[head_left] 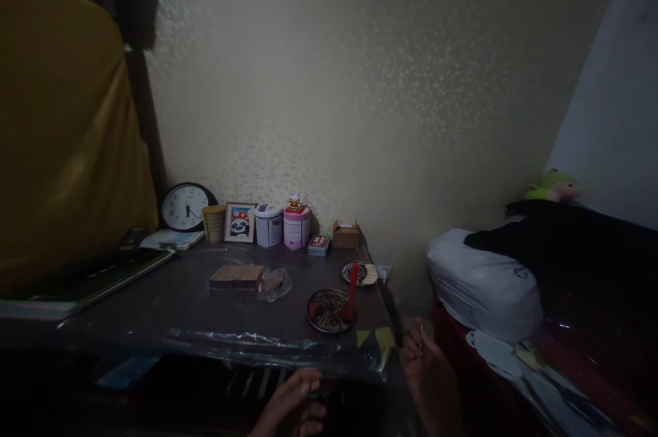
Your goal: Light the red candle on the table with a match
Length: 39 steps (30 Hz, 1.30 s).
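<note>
My left hand is low in front of the table's front edge, its fingers closed on a small tan piece too dim to name. To its right my right hand is raised beside the table's right corner, with thumb and fingers pinched together. A tiny pale bit shows at those fingertips, but I cannot make out what it is. Nearest to both hands stands a round metal dish of mixed dark and pale bits, with a red spoon in it. Behind it a smaller plate carries dark bits and pale sticks.
A ribbed brown block in clear wrap lies mid-table. Along the wall stand a clock, a yellow cup, a framed panda picture, two tins and a cardboard box. White bag at right.
</note>
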Each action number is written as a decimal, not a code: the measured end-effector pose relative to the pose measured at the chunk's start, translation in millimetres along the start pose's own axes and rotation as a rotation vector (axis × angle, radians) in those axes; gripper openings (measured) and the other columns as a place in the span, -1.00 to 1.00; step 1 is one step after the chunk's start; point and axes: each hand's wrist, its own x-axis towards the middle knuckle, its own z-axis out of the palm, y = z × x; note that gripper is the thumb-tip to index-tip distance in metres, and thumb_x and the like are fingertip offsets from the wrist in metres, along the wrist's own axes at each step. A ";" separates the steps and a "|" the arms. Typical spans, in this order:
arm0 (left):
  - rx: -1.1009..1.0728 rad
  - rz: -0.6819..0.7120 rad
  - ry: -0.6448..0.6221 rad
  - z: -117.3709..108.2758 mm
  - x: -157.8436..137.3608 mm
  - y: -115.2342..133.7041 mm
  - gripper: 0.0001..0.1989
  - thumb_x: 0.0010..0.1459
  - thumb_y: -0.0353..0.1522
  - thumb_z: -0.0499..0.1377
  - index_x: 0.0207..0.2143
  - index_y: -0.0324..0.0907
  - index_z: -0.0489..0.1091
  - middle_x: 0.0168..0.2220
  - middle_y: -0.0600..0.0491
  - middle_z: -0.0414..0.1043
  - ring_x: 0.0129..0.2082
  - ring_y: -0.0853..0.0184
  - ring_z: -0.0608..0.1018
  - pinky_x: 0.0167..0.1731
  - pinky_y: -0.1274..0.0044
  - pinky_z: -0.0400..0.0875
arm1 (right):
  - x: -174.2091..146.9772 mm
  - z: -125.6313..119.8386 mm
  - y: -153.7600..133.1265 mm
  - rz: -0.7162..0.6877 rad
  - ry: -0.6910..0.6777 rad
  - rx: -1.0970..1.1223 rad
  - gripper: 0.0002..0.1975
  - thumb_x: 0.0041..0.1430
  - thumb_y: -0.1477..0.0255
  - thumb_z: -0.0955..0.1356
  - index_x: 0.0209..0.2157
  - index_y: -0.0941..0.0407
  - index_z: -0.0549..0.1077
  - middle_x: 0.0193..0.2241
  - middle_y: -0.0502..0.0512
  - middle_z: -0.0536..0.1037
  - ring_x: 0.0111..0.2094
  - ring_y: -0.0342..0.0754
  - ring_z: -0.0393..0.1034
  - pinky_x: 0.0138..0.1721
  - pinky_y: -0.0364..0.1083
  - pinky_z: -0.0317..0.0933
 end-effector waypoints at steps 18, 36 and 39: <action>-0.048 -0.012 -0.067 -6.5 8.5 -5.6 -0.82 0.03 -0.29 0.25 -0.29 -0.16 0.47 -0.30 0.04 0.46 -0.38 0.35 0.53 -0.38 0.55 0.28 | 0.4 2.8 12.7 0.125 0.053 0.071 -0.65 -0.30 0.41 0.52 -0.37 0.13 0.45 -0.65 -0.20 0.30 -0.67 -0.33 0.15 -0.66 -0.30 0.13; -0.044 -0.014 -0.104 1.1 4.2 -2.8 -0.78 -0.01 -0.27 0.27 -0.28 -0.15 0.49 -0.32 0.05 0.46 -0.36 0.34 0.52 -0.36 0.55 0.28 | -4.0 8.4 14.9 0.128 0.050 0.043 -0.63 -0.30 0.37 0.54 -0.38 0.12 0.45 -0.67 -0.22 0.28 -0.66 -0.34 0.14 -0.64 -0.32 0.12; -0.027 -0.003 -0.064 0.4 4.4 -2.6 -0.77 -0.05 -0.26 0.30 -0.30 -0.14 0.50 -0.34 0.04 0.48 -0.33 0.31 0.52 -0.31 0.52 0.29 | -3.8 8.5 16.0 0.121 0.052 0.018 -0.67 -0.29 0.37 0.53 -0.40 0.10 0.44 -0.67 -0.22 0.27 -0.66 -0.32 0.13 -0.65 -0.31 0.10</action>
